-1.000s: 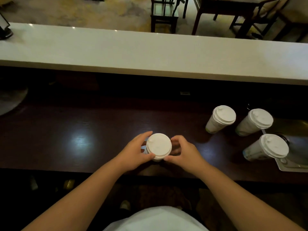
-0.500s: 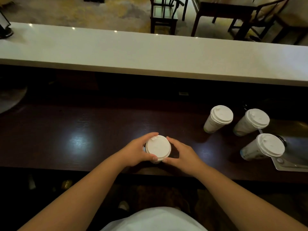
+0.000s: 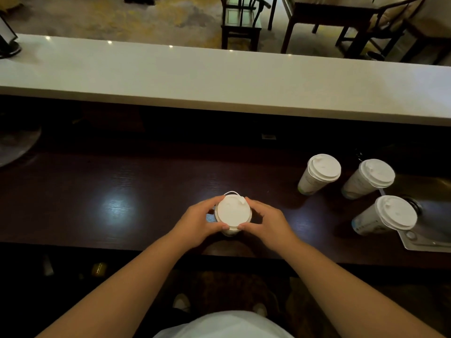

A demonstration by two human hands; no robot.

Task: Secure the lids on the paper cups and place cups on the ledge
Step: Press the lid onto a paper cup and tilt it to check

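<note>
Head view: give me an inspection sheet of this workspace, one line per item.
Surface: dark wooden counter, glare spot left of centre.
Job's things: cup between both hands, lid on; three lidded cups at right; white ledge holds no cups.
Clutter: metal tray at right edge; dark stand on the ledge's left end.
Grips: left hand and right hand both curl round the lid's rim.
Cables: nothing seen.
Surroundings: chairs and table beyond the ledge.
</note>
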